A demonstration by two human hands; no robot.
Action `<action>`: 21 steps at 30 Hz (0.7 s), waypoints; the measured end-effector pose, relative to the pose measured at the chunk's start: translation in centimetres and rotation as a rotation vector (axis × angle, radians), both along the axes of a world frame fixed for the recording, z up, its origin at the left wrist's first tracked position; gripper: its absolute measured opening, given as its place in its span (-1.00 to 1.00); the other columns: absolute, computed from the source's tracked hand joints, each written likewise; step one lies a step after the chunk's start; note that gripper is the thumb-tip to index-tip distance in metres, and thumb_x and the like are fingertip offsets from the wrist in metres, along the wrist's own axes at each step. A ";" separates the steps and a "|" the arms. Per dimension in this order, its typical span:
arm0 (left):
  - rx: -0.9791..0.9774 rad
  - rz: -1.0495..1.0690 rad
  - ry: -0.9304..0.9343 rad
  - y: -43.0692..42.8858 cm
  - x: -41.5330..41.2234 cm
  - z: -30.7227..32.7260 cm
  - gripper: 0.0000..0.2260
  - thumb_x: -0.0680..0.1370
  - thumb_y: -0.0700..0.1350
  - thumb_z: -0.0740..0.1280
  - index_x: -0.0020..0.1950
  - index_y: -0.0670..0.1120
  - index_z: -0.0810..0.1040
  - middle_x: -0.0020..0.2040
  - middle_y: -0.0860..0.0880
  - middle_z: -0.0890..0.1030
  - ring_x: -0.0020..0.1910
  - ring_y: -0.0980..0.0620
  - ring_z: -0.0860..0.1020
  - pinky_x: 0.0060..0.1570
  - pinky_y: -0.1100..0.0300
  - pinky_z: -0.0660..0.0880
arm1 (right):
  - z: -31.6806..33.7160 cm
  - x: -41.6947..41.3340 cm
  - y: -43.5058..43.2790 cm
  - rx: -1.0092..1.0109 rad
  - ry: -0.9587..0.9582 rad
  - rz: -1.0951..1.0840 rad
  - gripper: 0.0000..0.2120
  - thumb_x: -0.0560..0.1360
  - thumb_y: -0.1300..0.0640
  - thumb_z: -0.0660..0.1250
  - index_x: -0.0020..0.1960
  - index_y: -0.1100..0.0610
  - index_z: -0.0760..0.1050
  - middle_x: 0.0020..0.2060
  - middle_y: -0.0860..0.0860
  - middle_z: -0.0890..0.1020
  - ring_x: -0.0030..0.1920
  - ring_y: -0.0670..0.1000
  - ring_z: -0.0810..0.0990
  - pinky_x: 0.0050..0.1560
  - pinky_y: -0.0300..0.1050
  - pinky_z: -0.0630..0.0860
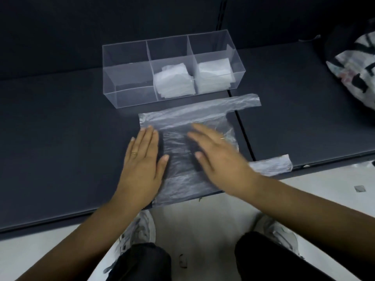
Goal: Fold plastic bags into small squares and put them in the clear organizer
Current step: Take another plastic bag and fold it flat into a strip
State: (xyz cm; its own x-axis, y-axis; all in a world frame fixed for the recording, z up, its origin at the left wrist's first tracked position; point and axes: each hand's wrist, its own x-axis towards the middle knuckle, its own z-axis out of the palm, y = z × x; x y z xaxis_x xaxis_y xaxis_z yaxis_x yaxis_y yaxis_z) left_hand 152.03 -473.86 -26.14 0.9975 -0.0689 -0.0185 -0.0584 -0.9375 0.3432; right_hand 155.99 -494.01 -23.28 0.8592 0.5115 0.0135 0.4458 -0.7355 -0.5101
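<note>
A clear plastic bag (178,151) lies flat on the dark shelf (60,138), its two handles pointing right. My left hand (142,161) presses flat on the bag's left edge with straight fingers. My right hand (219,155) lies flat on the bag's right half, slightly blurred. Behind the bag stands the clear organizer (129,78) with three compartments. Folded bags (172,82) fill the middle compartment and more folded bags (215,76) fill the right one. The left compartment holds nothing.
A black-and-white patterned bag (355,65) sits on the shelf at the far right. A seam (243,134) splits the shelf just right of the plastic bag. The shelf's front edge runs under my wrists; my knees and shoes are below it.
</note>
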 end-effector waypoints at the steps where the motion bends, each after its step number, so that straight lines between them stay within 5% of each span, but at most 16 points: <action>1: 0.016 -0.020 0.011 -0.7 0.3 -0.3 -0.39 0.64 0.18 -0.08 0.55 -0.19 -0.01 0.53 -0.02 -0.12 0.53 0.05 -0.15 0.47 0.20 -0.31 | -0.8 -0.2 1.6 0.000 0.016 0.071 -0.56 0.59 0.21 0.21 0.45 0.25 0.31 0.48 0.15 0.27 0.48 0.09 0.23 0.48 -0.31 -0.06; 5: 0.213 -0.079 0.071 -0.7 -0.4 -1.9 -0.27 0.55 0.29 -0.25 0.55 -0.19 -0.08 0.55 -0.09 -0.12 0.55 -0.03 -0.15 0.50 0.03 -0.21 | -4.1 -0.1 0.9 -0.249 -0.037 0.047 -0.40 0.63 -0.13 0.06 0.56 0.13 0.04 0.56 0.07 0.05 0.56 0.05 -0.02 0.51 -0.11 -0.26; 8: 0.240 -0.104 0.102 -0.2 -0.9 -2.0 -0.21 0.51 0.35 -0.34 0.56 -0.17 -0.11 0.57 -0.10 -0.12 0.55 -0.03 -0.16 0.52 -0.03 -0.14 | -4.7 -0.1 -3.1 -0.417 -0.079 -0.095 -0.27 0.56 -0.31 -0.14 0.57 0.12 0.00 0.56 0.06 0.02 0.56 0.05 -0.05 0.53 0.00 -0.15; 11: 0.171 -0.105 0.113 0.3 -0.8 -1.7 -0.20 0.45 0.41 -0.37 0.54 -0.07 -0.29 0.55 0.01 -0.29 0.51 0.09 -0.34 0.48 0.07 -0.32 | -3.8 0.5 -5.5 -0.540 0.009 -0.264 -0.12 0.46 -0.43 -0.28 0.58 0.15 -0.12 0.57 0.07 -0.07 0.56 0.04 -0.13 0.53 -0.03 -0.21; 15: 0.040 0.000 0.012 1.3 2.0 -0.7 -0.34 0.56 0.33 -0.27 0.53 -0.03 -0.25 0.54 0.06 -0.23 0.50 0.17 -0.32 0.45 0.18 -0.37 | -2.1 3.7 -2.3 -0.465 -0.049 -0.236 -0.18 0.50 -0.35 -0.18 0.57 0.18 -0.15 0.57 0.09 -0.11 0.56 0.05 -0.17 0.50 -0.05 -0.27; 21: 0.214 -0.031 0.096 1.6 5.4 -2.2 -0.41 0.62 0.16 -0.18 0.56 -0.11 -0.21 0.58 -0.05 -0.21 0.53 0.07 -0.25 0.48 0.07 -0.31 | -4.5 6.9 3.8 -0.382 -0.006 0.109 -0.39 0.65 -0.14 -0.09 0.57 0.13 -0.18 0.57 0.04 -0.17 0.54 -0.03 -0.24 0.49 -0.12 -0.33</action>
State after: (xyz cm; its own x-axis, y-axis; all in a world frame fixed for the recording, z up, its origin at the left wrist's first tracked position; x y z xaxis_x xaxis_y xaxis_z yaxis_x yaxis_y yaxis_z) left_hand 157.40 -472.31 -28.36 0.9878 -0.0840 -0.1310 -0.0652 -0.9878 0.1418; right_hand 162.89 -490.17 -27.81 0.8001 0.5687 -0.1906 0.5339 -0.8201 -0.2058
